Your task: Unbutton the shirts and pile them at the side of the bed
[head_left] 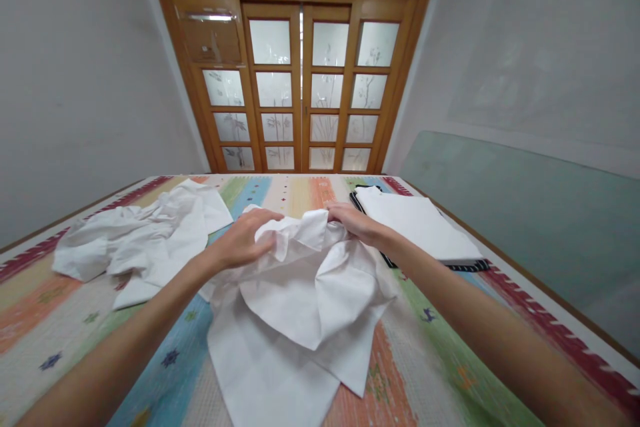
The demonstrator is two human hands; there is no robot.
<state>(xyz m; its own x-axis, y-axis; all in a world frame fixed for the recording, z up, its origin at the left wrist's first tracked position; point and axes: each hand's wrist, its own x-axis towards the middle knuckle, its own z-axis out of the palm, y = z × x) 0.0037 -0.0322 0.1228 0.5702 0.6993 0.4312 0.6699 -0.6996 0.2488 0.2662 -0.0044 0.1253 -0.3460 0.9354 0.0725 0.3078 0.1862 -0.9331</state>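
A rumpled white shirt [295, 300] with what looks like a collar lies across the middle of the striped, patterned cloth [170, 360]. My left hand [247, 237] grips its far left part, thumb and fingers closed on the fabric. At the far right of the collar, my right hand [353, 221] pinches the same shirt, with the fingertips partly hidden in the folds. The shirt's lower end spreads toward me in loose, overlapping layers.
A crumpled pile of white clothing [150, 233] lies on the left. To the right sits a neatly folded stack [420, 223], white on top with dark striped fabric beneath. Walls flank both sides, with a pale green panel [525, 213] on the right. Wooden glass doors [300, 87] stand beyond.
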